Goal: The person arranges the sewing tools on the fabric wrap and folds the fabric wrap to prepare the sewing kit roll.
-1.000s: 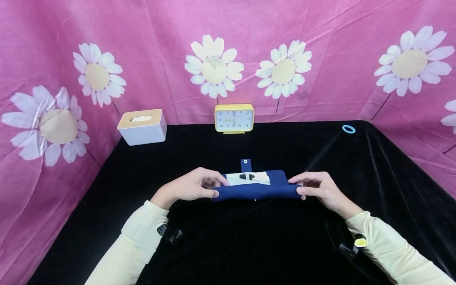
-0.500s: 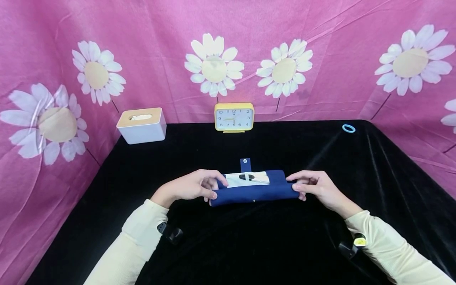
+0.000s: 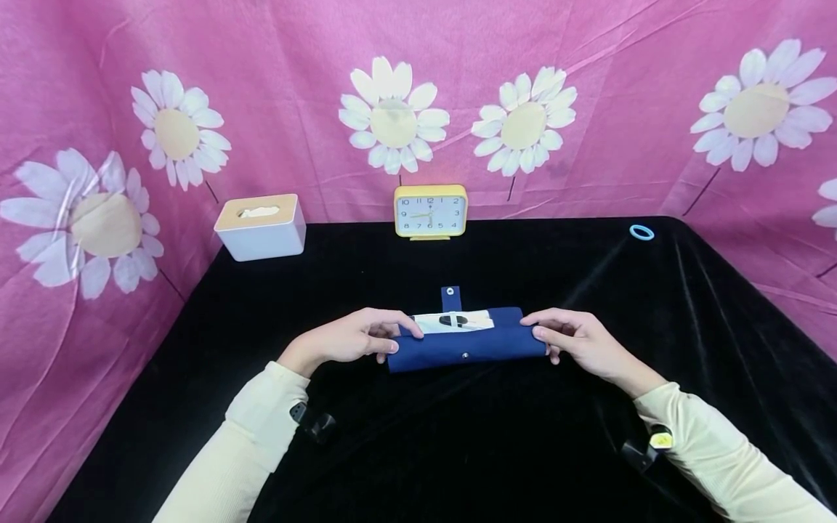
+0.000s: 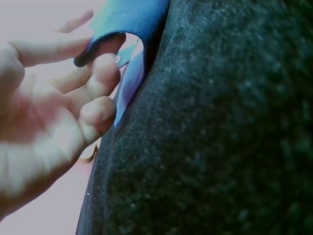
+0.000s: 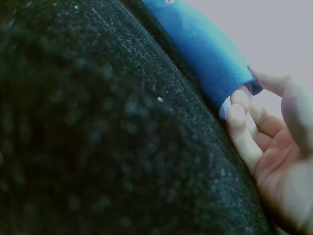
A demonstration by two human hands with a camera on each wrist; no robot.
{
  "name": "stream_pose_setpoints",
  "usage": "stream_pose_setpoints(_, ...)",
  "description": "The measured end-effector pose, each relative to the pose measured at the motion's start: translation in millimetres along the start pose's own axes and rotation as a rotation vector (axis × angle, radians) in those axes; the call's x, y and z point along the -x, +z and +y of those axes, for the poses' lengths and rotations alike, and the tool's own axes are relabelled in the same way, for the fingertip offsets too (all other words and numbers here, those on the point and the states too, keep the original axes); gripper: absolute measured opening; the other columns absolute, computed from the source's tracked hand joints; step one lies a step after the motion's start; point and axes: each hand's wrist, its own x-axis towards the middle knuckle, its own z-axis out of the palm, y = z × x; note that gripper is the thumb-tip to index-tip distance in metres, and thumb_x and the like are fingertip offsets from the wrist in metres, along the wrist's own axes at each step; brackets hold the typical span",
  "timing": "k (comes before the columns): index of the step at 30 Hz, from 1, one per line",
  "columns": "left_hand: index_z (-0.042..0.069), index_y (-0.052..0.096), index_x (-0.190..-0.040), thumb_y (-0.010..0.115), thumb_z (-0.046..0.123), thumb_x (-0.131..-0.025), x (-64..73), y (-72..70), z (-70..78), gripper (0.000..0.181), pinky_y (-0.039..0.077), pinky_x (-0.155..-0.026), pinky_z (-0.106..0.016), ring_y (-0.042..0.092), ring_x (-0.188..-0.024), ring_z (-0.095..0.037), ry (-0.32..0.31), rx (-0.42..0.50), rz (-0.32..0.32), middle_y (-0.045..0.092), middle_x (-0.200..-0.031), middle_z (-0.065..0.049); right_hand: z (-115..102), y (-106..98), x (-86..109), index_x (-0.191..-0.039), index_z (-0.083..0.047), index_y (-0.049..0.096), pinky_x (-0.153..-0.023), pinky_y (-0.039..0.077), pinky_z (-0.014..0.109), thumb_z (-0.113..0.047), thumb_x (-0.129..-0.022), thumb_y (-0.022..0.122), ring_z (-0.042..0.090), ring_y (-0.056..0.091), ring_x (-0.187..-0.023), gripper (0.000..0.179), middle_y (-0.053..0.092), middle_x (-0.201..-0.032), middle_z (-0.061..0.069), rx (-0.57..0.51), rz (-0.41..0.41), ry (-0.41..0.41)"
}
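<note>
A navy fabric roll-up pouch lies partly rolled on the black cloth, its near edge folded over and a snap stud showing mid-front. Above the fold shows a white panel with a small dark oval object under a pale band; its kind is unclear. A navy strap with a metal snap points away at the back. My left hand pinches the roll's left end, index finger reaching onto the white panel. My right hand pinches the right end; in the right wrist view, fingertips reach into the roll's open end.
A white tissue box with a wooden top stands at the back left. A yellow clock stands at the back middle. A light blue ring lies at the back right. Pink flowered fabric hangs behind the table.
The near fold has rolled farther away from me, covering more of the white panel, and the front stud has turned up into view. Both hands keep hold of the ends.
</note>
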Motion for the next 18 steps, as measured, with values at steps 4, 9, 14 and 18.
stream_pose_setpoints(4,0.015,0.064,-0.13,0.052,0.003,-0.101,-0.6,0.0,-1.5,0.034,0.045,-0.063,-0.026,0.054,-0.068,-0.018,0.0,-0.025,0.0,0.062,-0.093,-0.005,0.8,0.2,-0.3,-0.119,0.001,0.066,-0.052,0.053,0.032,-0.002,-0.1,0.058,0.015,0.06,-0.057,0.021,0.064,-0.072,0.0,0.031,-0.013,-0.005)
stream_pose_setpoints(9,0.013,0.064,-0.13,0.051,0.001,-0.101,-1.0,0.1,-4.0,0.035,0.043,-0.061,-0.025,0.05,-0.065,-0.017,-0.006,-0.019,-0.003,0.052,-0.076,-0.001,0.2,1.2,-0.6,-0.118,-0.002,0.066,-0.051,0.053,0.032,-0.003,-0.1,0.057,0.016,0.06,-0.055,0.02,0.062,-0.07,0.004,0.066,-0.017,-0.014)
stream_pose_setpoints(14,0.013,0.064,-0.131,0.05,0.001,-0.101,-1.0,0.4,-5.0,0.035,0.041,-0.06,-0.024,0.047,-0.062,-0.017,-0.013,-0.028,-0.001,0.045,-0.07,0.001,-0.6,2.1,-1.2,-0.116,-0.002,0.068,-0.052,0.052,0.031,-0.004,-0.1,0.058,0.016,0.06,-0.054,0.019,0.062,-0.069,0.003,0.077,-0.025,0.005)
stream_pose_setpoints(18,0.013,0.064,-0.13,0.049,0.0,-0.101,-1.4,0.7,-5.7,0.035,0.04,-0.059,-0.024,0.045,-0.061,-0.017,-0.022,-0.03,-0.001,0.042,-0.067,0.002,-1.4,1.9,-1.4,-0.117,-0.001,0.069,-0.054,0.053,0.031,-0.006,-0.1,0.059,0.015,0.061,-0.054,0.02,0.063,-0.068,0.002,0.082,-0.023,0.035)
